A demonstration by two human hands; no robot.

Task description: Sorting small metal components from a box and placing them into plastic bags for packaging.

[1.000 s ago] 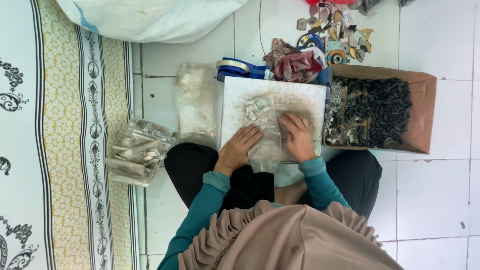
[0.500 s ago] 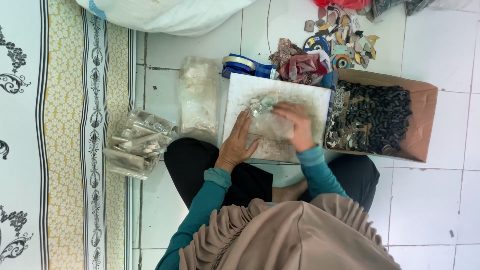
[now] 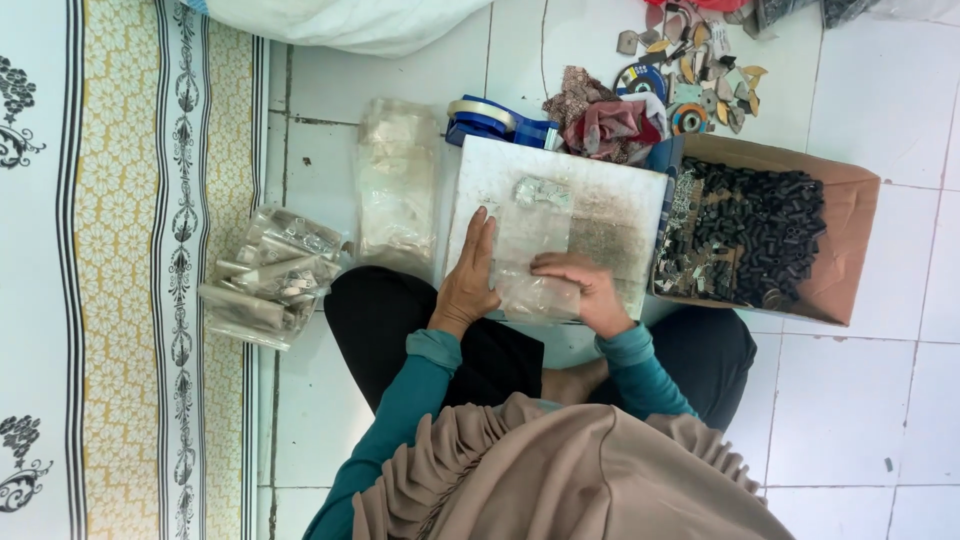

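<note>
Head view, looking straight down: person sits cross-legged on white tile floor (image 3: 870,400), teal sleeves, tan cloth over the shoulders; a white board (image 3: 600,190) rests across the lap w/ a clear plastic bag (image 3: 535,260) lying flat on it. Left hand (image 3: 470,280) lies open, fingers straight & together, pressed along the bag's left edge; right hand (image 3: 585,290) has fingers bent, resting on the bag's lower right part, near edge pinned under it; can't tell if it pinches the plastic. A few small pale pieces show at the bag's far end.

Just right of the board: brown cardboard box (image 3: 850,240) full of small black cylinders (image 3: 760,230). Beyond the board: blue tape dispenser (image 3: 495,120), bundle of reddish fabric (image 3: 610,125), scattered small scraps (image 3: 700,70). Left of board: stack of empty clear bags (image 3: 395,180); further left, pile of filled clear packets (image 3: 270,275) at the edge of a patterned yellow-&-white mat (image 3: 120,250).
</note>
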